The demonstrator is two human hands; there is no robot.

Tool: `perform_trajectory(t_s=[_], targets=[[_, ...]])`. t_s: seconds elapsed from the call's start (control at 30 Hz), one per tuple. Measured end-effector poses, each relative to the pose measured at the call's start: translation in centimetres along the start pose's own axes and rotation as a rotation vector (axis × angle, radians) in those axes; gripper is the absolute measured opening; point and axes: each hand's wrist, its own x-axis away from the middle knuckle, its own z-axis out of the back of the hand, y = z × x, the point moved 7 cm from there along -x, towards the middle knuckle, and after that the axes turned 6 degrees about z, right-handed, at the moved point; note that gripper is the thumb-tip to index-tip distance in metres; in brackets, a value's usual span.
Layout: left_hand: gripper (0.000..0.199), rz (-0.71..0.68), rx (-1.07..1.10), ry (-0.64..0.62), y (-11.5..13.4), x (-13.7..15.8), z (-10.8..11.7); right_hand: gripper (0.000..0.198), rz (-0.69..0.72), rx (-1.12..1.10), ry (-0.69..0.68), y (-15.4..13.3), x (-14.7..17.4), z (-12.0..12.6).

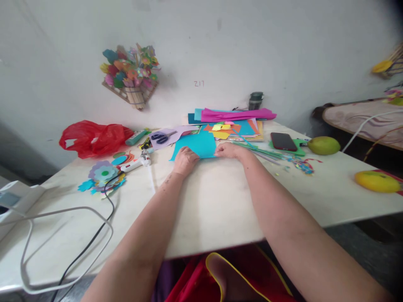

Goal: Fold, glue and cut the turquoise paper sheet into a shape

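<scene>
A bright blue sheet of paper lies on the table between my two hands. My left hand rests at its near edge, toward the left corner, with the fingers bent and pressed together on the paper. At the near right corner, my right hand pinches the sheet between thumb and fingers. The near edge looks slightly bent up along its length. Behind the sheet lie yellow and orange paper pieces. Dark-handled scissors sit on lilac paper to the left.
A glue gun with a black cord and paper flowers lie left, near a red plastic bag. Right of my hands are green sticks, a phone and two mangoes. Magenta paper lies at the back.
</scene>
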Motion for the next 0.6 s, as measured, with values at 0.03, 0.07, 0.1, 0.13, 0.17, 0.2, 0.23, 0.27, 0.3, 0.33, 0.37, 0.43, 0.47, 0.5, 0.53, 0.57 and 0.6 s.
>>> perform_trajectory(t_s=[0.03, 0.07, 0.1, 0.13, 0.17, 0.2, 0.23, 0.27, 0.3, 0.33, 0.37, 0.43, 0.47, 0.5, 0.53, 0.57, 0.6], targets=[[0.023, -0.007, -0.007, 0.006, 0.1, 0.0, 0.1, 0.027, 0.015, -0.004, 0.002, -0.3, -0.1, 0.0], [0.024, -0.011, -0.014, 0.011, 0.2, -0.1, 0.1, 0.028, 0.037, 0.004, 0.007, -0.7, -0.1, 0.1], [0.023, -0.014, -0.023, 0.015, 0.2, -0.1, 0.1, 0.029, 0.069, 0.029, 0.022, -1.4, -0.2, 0.2], [0.023, -0.016, -0.032, 0.017, 0.2, 0.0, 0.1, 0.030, 0.104, 0.077, 0.060, -2.2, -0.2, 0.4], [0.022, -0.015, -0.043, 0.017, 0.2, 0.0, 0.1, 0.030, 0.140, 0.141, 0.093, -3.1, -0.3, 0.6], [0.022, -0.011, -0.054, 0.016, 0.2, 0.0, 0.1, 0.028, 0.181, 0.208, 0.111, -4.0, -0.3, 0.7], [0.022, -0.005, -0.065, 0.015, 0.1, 0.1, 0.1, 0.024, 0.202, 0.269, 0.117, -4.8, -0.3, 0.6], [0.022, 0.000, -0.075, 0.012, 0.1, 0.1, 0.0, 0.020, 0.215, 0.321, 0.114, -5.4, -0.4, 0.5], [0.021, 0.006, -0.084, 0.007, 0.1, 0.2, 0.0, 0.016, 0.224, 0.364, 0.108, -5.9, -0.4, 0.3], [0.021, 0.012, -0.092, 0.000, 0.1, 0.2, -0.1, 0.014, 0.230, 0.396, 0.099, -6.2, -0.5, 0.1], [0.020, 0.019, -0.097, -0.008, 0.1, 0.2, -0.2, 0.013, 0.235, 0.416, 0.090, -6.5, -0.5, -0.1], [0.019, 0.031, -0.092, -0.028, 0.1, 0.3, -0.4, 0.013, 0.232, 0.427, 0.069, -6.5, -0.6, -0.5], [0.019, 0.038, -0.080, -0.040, 0.1, 0.3, -0.5, 0.013, 0.220, 0.419, 0.058, -6.4, -0.7, -0.6], [0.019, 0.048, -0.059, -0.051, 0.0, 0.3, -0.6, 0.014, 0.201, 0.404, 0.045, -6.3, -0.7, -0.8], [0.018, 0.060, -0.031, -0.060, -0.1, 0.3, -0.7, 0.014, 0.180, 0.387, 0.029, -6.0, -0.7, -0.9], [0.018, 0.075, 0.004, -0.065, -0.3, 0.4, -0.8, 0.014, 0.161, 0.368, 0.012, -5.9, -0.7, -1.1], [0.018, 0.090, 0.043, -0.069, -0.6, 0.4, -0.8, 0.014, 0.147, 0.348, -0.003, -5.8, -0.7, -1.2]])
